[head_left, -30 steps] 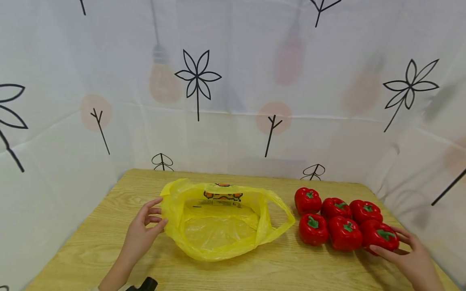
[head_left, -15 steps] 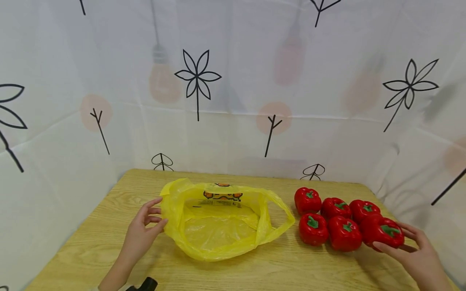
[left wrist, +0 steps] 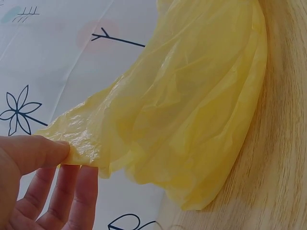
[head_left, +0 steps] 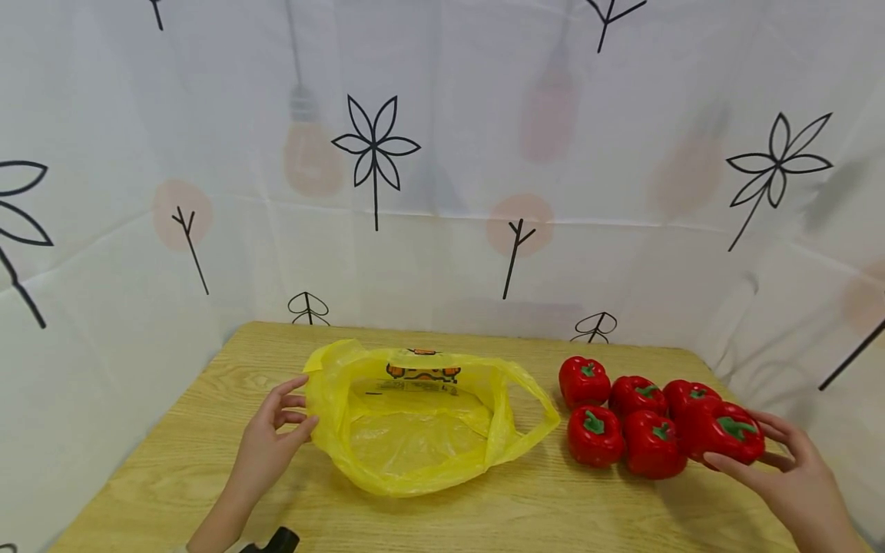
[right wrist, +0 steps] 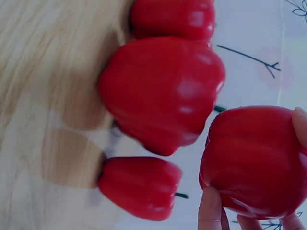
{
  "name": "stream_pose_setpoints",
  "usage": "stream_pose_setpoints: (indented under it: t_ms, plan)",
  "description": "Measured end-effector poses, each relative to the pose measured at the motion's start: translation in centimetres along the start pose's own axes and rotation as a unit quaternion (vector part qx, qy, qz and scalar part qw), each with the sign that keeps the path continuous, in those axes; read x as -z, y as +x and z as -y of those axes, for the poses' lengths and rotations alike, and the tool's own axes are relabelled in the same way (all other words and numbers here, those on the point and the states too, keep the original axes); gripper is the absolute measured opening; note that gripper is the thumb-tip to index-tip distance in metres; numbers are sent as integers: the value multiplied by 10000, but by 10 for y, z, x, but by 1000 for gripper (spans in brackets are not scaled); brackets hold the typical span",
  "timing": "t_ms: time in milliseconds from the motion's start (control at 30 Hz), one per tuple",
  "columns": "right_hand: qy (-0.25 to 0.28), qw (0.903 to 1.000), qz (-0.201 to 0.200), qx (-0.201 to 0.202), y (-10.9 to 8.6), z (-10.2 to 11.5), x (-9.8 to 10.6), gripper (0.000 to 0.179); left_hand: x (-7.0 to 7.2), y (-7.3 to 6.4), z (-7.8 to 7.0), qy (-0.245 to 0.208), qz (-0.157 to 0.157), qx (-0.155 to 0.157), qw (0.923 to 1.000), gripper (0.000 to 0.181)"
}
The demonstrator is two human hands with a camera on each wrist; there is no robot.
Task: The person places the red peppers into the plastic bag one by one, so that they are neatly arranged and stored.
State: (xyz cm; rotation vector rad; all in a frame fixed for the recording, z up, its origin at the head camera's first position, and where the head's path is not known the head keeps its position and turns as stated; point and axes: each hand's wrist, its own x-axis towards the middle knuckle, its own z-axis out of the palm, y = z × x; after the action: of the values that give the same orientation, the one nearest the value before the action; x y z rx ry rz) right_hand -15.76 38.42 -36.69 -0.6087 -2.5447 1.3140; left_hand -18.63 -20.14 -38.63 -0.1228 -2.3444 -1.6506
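A yellow plastic bag [head_left: 415,485] lies with its mouth spread wide, one handle loop on its right side. My left hand [head_left: 273,422] pinches the bag's left edge between thumb and fingers; the left wrist view shows the film [left wrist: 182,105] drawn out toward the fingertips. On the far right, my right hand [head_left: 795,472] grips a red bell pepper [head_left: 712,432] with a green stem, thumb on the near side. In the right wrist view this bell pepper [right wrist: 254,163] is held up above the tabletop, beside the others.
Several more red bell peppers [head_left: 653,444] stand close together right of the bag, the nearest ones just left of the held pepper. The wooden table [head_left: 525,514] ends at a white patterned cloth [head_left: 442,269] behind. A black object [head_left: 280,540] shows at the bottom edge.
My right hand has raised the bell pepper from the table, first drawing it slightly right, then up and a little left. The left hand and bag have stayed still.
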Motion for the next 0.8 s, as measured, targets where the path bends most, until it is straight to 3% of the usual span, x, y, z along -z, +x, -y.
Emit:
stream_pose_setpoints:
  t_ms: [200,400,667,800]
  plan:
    - [38,10000,56,64,-7,11,-3,100,0,0,0,0,-13,-18,10000,52]
    - [75,9991,123,399,-14,19,-5,91,-1,0,-1,-28,0,-3,10000,52]
    - [101,9982,251,538,-18,29,-11,91,-1,0,-1,-56,-6,-19,10000,52]
    - [183,9968,321,714,-19,29,-15,77,0,-1,-1,-71,-16,-7,10000,52]
